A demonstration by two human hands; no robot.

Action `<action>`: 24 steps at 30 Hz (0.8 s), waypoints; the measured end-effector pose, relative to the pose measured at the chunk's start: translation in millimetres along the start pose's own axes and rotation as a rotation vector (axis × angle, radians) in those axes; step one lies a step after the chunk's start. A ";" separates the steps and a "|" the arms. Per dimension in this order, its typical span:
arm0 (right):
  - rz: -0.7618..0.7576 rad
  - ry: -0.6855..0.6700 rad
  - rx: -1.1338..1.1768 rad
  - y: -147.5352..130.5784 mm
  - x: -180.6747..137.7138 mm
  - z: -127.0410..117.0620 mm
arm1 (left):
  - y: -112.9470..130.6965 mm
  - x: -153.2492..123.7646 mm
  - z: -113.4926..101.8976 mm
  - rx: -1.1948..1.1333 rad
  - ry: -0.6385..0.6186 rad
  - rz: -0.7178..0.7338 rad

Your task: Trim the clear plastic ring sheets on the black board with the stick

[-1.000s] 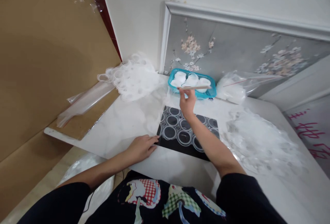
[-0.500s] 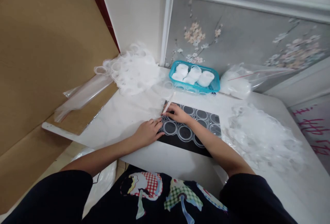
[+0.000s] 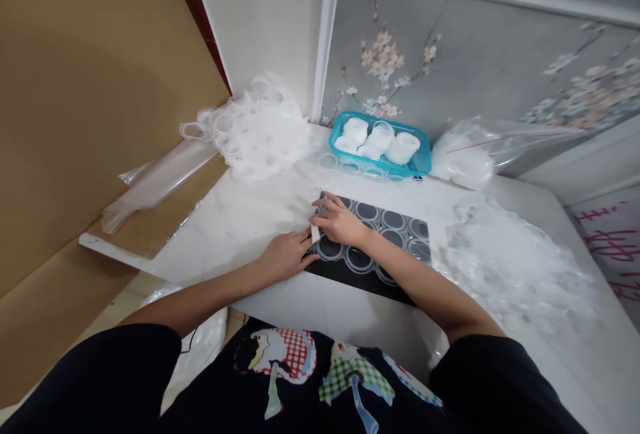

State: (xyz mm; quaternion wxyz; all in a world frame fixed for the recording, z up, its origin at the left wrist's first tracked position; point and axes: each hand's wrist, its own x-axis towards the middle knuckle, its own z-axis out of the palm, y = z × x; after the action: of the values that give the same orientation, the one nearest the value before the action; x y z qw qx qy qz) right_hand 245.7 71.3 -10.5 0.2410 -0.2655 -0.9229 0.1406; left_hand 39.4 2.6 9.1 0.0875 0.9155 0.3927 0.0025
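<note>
A black board (image 3: 367, 282) lies on the white table, covered with rows of translucent rings (image 3: 359, 257). At its left edge rests my left hand (image 3: 287, 255), fingers stretched out and pressing on the board's corner area. My right hand (image 3: 341, 222) is over the upper left rings, its fingers closed round a slim whitish stick (image 3: 315, 234). One short flat end of the stick shows below the fingers, close to my left fingertips; the rest is hidden by the hand.
Behind the board stands a blue plastic basket (image 3: 424, 162) with rolls of white rings. A heap of white ring scraps (image 3: 273, 131) is at the back left, a clear sheet pile (image 3: 515, 267) at the right. A filled plastic bag (image 3: 463, 161) leans by the framed picture (image 3: 475, 54).
The stick has turned in my right hand: its long end pointed up and away before, and now a flat end shows pointing downward. My left hand stays almost in place.
</note>
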 end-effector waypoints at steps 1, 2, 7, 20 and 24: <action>-0.001 0.028 -0.039 5.0 4.7 -5.4 | 0.7 0.2 -1.4 0.002 -0.009 -0.009; 0.049 0.106 -0.080 12.7 10.0 -12.8 | 1.1 0.4 -3.0 0.002 -0.014 -0.016; 0.542 0.692 -0.223 46.1 14.1 -55.2 | -1.5 0.7 -14.9 0.048 -0.023 -0.020; 0.529 0.320 0.288 -7.0 -71.5 -6.0 | 16.1 24.8 5.0 0.045 0.059 0.302; 0.512 0.320 0.245 -6.8 -69.8 -8.7 | 14.9 25.3 5.4 0.072 0.063 0.303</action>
State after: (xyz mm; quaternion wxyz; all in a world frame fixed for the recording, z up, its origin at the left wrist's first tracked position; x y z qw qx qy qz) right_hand 299.2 27.9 -26.4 0.3701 -0.4769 -0.7526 0.2630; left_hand 68.0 9.9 4.5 0.0410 0.9663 0.2524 0.0305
